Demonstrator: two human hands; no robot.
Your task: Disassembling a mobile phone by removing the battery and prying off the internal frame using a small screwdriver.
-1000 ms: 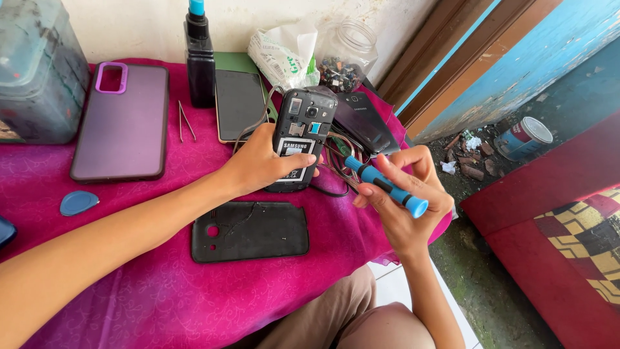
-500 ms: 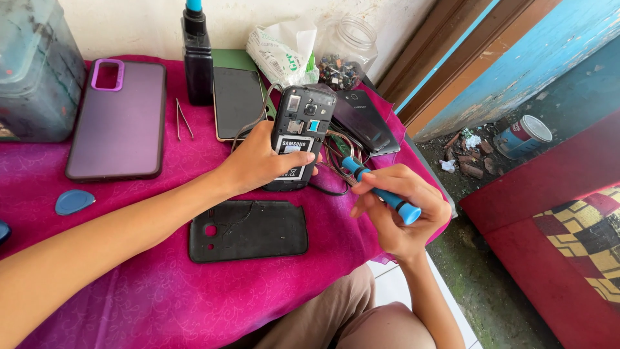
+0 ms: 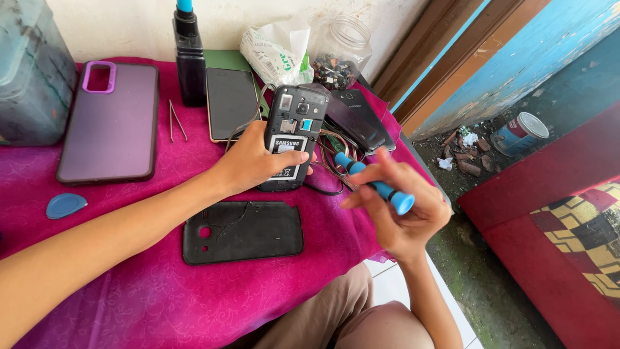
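A black phone (image 3: 292, 123) with its back off lies on the pink cloth (image 3: 161, 291), its battery and circuit board showing. My left hand (image 3: 255, 161) rests on its lower half and holds it down. My right hand (image 3: 400, 210) grips a blue screwdriver (image 3: 374, 183) just right of the phone, its tip end pointing toward the phone's right edge. The phone's black back cover (image 3: 242, 231) lies flat on the cloth in front of my left hand.
A purple phone case (image 3: 110, 123), tweezers (image 3: 174, 121), a dark phone (image 3: 230, 102), a black bottle (image 3: 189, 55), a white packet (image 3: 278, 48) and a jar of small parts (image 3: 340, 55) lie behind. Another black phone (image 3: 358, 119), a blue pick (image 3: 64, 205), a grey container (image 3: 32, 71).
My right hand has turned the screwdriver and shifted slightly down and right. The left hand stays on the phone.
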